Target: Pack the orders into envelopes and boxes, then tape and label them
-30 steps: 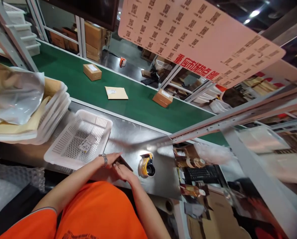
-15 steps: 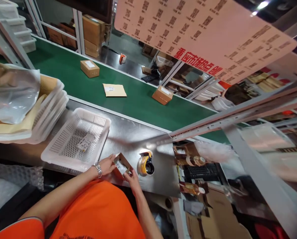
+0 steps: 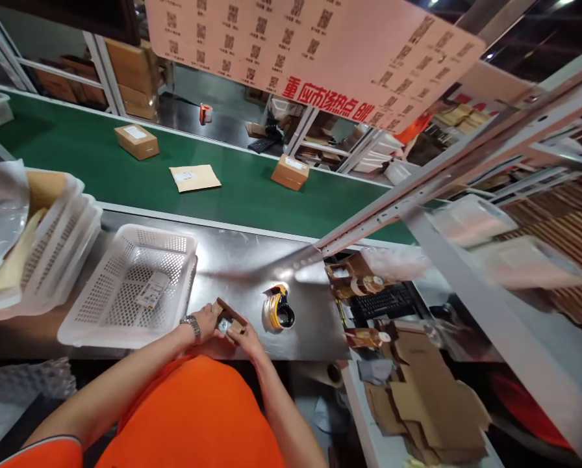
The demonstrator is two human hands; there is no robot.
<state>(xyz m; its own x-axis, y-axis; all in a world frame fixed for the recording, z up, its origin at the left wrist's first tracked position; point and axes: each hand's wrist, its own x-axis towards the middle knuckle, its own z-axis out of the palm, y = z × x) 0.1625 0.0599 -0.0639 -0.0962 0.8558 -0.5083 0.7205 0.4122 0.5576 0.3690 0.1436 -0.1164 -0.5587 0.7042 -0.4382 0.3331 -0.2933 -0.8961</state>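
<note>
A white perforated plastic basket [image 3: 125, 286] rests on the smooth, brushed steel table [image 3: 237, 260]. To its right, the left hand [image 3: 204, 322], with a metal-link wristwatch [image 3: 190, 327] above it, and the right hand [image 3: 249, 341] curl around and grip a small open cardboard box [image 3: 231, 325] between them. Further right stands a rounded yellow-and-black tape dispenser [image 3: 278, 309].

Shirt: my orange short-sleeved T-shirt [image 3: 188, 416]
Sleeve: orange, its hem [image 3: 42, 440] edged with a thin dark-and-grey band
Watch: a silver link wristwatch [image 3: 190, 327] on the wrist of my left hand [image 3: 206, 322]
</note>
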